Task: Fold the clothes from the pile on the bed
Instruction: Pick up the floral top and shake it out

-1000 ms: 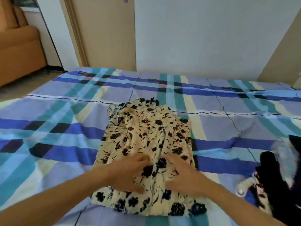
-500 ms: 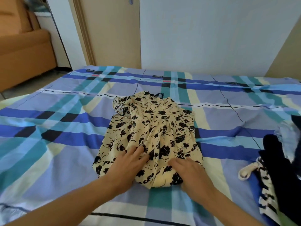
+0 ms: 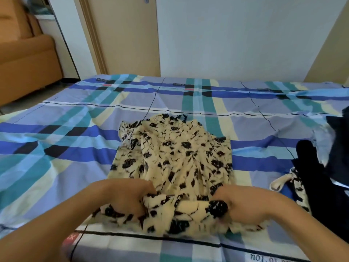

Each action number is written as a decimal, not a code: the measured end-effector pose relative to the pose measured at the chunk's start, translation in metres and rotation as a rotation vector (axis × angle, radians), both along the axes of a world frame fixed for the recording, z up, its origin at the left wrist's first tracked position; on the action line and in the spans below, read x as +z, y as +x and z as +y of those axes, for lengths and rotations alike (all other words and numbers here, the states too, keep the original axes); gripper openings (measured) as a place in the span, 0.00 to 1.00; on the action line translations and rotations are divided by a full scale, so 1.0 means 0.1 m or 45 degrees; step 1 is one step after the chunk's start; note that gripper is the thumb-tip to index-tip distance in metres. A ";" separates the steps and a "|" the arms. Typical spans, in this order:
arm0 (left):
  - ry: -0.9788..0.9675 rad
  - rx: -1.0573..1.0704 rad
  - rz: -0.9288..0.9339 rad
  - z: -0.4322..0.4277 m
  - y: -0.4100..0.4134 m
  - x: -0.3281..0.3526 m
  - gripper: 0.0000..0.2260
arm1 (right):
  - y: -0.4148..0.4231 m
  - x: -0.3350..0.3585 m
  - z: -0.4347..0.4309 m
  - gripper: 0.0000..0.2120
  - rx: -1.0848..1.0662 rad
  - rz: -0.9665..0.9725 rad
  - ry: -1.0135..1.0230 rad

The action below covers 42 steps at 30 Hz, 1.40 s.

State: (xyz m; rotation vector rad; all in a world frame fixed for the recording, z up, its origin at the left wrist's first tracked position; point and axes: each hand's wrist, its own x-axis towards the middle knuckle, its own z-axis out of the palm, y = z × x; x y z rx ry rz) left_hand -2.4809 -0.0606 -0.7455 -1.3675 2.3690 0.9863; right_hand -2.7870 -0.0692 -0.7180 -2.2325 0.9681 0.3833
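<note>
On the bed (image 3: 56,148), the left hand (image 3: 124,197) and right hand (image 3: 245,205), flat half a second ago, now each grip the bunched near hem of one floral garment (image 3: 175,154) at centre. One pile (image 3: 317,186) of dark clothes sits far right. The sheet lettering (image 3: 264,259) at the near edge is unreadable.

The garment (image 3: 173,157) lies mid-bed (image 3: 75,129) (both hands at its near edge), the pile (image 3: 321,176) to its right.
</note>
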 end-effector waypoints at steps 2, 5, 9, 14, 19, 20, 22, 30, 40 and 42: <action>0.309 -0.152 0.102 0.08 -0.04 0.13 0.17 | -0.06 0.24 0.13 0.03 0.155 0.019 0.213; 0.386 -0.253 0.162 0.05 -0.06 0.40 0.20 | -0.18 0.52 0.17 0.08 0.181 -0.032 0.324; 0.155 -0.049 0.073 -0.30 0.02 0.91 0.18 | -0.28 0.75 -0.21 0.05 -0.108 -0.101 0.049; -0.203 0.173 -0.230 -1.12 -0.15 1.46 0.11 | -0.02 0.88 -1.00 0.05 -0.512 -0.155 -0.293; -0.807 0.338 -0.500 -1.62 -0.26 1.37 0.19 | 0.27 0.70 -1.46 0.21 -0.804 -0.027 -0.891; -0.891 0.336 -0.452 -1.60 -0.25 1.24 0.22 | 0.34 0.58 -1.41 0.27 -0.761 -0.040 -1.019; -0.865 0.229 -0.206 -1.41 -0.25 0.84 0.24 | 0.45 0.23 -1.19 0.33 -0.584 -0.257 -1.000; -0.598 0.103 -0.223 -0.65 -0.05 -0.65 0.38 | 0.32 -1.08 -0.60 0.41 -0.202 -0.042 -0.668; -0.877 -0.032 -0.355 -0.30 0.21 -0.58 0.51 | 0.13 -0.87 -0.41 0.52 -0.153 0.032 -0.960; -0.914 0.020 -0.381 -0.27 0.16 -0.64 0.51 | 0.18 -0.90 -0.39 0.50 -0.181 0.026 -0.954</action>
